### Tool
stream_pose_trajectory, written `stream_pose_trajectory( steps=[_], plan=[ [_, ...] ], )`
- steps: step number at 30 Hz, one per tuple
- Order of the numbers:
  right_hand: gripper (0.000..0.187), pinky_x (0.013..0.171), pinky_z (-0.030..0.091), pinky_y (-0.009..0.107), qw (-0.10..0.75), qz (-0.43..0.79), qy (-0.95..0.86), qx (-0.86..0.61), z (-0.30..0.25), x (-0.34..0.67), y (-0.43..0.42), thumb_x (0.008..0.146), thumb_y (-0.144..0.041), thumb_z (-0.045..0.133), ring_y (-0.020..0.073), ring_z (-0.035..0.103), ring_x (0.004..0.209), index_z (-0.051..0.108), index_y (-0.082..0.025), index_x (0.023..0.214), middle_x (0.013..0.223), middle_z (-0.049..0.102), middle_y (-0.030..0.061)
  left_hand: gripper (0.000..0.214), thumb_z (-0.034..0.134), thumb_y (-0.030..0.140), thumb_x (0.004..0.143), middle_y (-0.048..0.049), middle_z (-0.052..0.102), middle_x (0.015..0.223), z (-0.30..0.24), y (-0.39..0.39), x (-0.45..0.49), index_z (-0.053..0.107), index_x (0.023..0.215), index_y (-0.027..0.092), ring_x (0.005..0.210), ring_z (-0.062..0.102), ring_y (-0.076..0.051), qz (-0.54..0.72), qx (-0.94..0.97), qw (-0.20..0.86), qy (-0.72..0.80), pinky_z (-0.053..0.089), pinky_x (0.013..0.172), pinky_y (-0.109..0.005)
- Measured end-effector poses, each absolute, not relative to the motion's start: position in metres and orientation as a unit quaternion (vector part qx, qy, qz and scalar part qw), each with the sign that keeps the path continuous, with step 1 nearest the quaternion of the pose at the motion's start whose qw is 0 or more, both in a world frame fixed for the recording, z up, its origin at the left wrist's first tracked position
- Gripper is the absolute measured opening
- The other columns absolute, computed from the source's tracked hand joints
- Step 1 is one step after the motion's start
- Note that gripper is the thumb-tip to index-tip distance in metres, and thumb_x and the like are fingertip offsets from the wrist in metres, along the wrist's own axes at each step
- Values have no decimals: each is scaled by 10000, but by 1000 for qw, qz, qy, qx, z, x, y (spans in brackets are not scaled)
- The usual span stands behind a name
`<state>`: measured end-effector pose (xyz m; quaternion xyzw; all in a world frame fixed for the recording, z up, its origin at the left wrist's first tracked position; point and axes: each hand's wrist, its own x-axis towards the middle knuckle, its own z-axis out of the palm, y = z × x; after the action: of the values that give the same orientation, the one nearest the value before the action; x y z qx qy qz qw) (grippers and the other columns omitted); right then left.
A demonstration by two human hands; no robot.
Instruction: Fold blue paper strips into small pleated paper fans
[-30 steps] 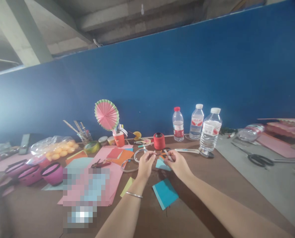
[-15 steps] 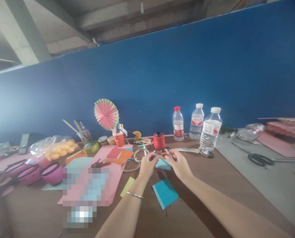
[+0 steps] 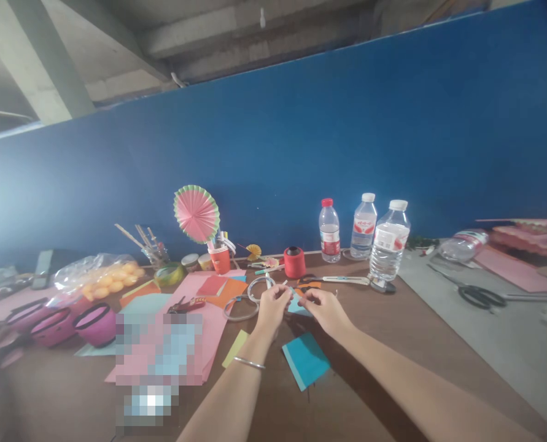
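My left hand (image 3: 275, 305) is raised over the middle of the table with thumb and fingertips pinched together. My right hand (image 3: 325, 312) is just beside it, pinched too, the fingertips of both nearly meeting. Whatever they pinch is too small to make out. Between and behind the fingers shows a light blue paper (image 3: 298, 305), partly hidden by my right hand. A folded teal paper square (image 3: 307, 361) lies on the table below my hands. To the left of it, behind my left wrist, is a yellow-green paper piece (image 3: 235, 348).
Behind my hands stand a red spool-like object (image 3: 294, 263) and a utility knife (image 3: 340, 280). Water bottles (image 3: 390, 242) stand at the back right. Scissors (image 3: 478, 296) lie on the grey surface. Pink paper sheets (image 3: 213, 319), pliers-like tool (image 3: 186, 304) and purple containers (image 3: 96, 324) are on the left.
My right hand has moved left, closer to my left hand. The small white strip that showed at its fingertips is now hard to see. My left hand is almost unmoved.
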<state>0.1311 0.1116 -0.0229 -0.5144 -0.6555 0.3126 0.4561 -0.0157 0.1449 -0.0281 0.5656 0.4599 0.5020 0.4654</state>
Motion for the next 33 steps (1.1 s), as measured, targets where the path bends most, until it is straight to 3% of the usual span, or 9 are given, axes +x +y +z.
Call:
stream_pose_trajectory(
  steps=[7, 13, 21, 33],
  plan=[
    [214, 496, 336, 222, 468, 354, -629, -509, -23, 134, 114, 725, -348, 502, 108, 445, 480, 589, -173, 638, 563, 542, -25, 214, 589, 354, 653, 26, 530, 536, -27, 145, -16, 550, 642, 144, 450, 436, -59, 515, 534, 500, 446, 310, 438, -179],
    [187, 587, 380, 237, 537, 278, -635, -481, -17, 132, 106, 744, -347, 508, 134, 499, 620, 568, -177, 697, 760, 590, 18, 205, 588, 336, 657, 26, 527, 509, -24, 143, -16, 580, 611, 136, 440, 420, -63, 526, 544, 463, 461, 310, 448, -191],
    [239, 554, 388, 235, 524, 362, -618, -462, -16, 123, 97, 768, -388, 490, 135, 520, 562, 566, -177, 685, 583, 566, -9, 85, 611, 216, 603, 17, 561, 529, -15, 134, -12, 620, 576, 136, 518, 473, -98, 498, 614, 437, 430, 358, 536, -216],
    [274, 502, 345, 231, 545, 389, -581, -463, -16, 127, 103, 755, -399, 503, 108, 455, 479, 526, -170, 606, 519, 526, -17, 212, 591, 333, 672, 20, 507, 505, -11, 130, -10, 631, 639, 127, 472, 400, -76, 472, 630, 453, 419, 301, 465, -200]
  ],
)
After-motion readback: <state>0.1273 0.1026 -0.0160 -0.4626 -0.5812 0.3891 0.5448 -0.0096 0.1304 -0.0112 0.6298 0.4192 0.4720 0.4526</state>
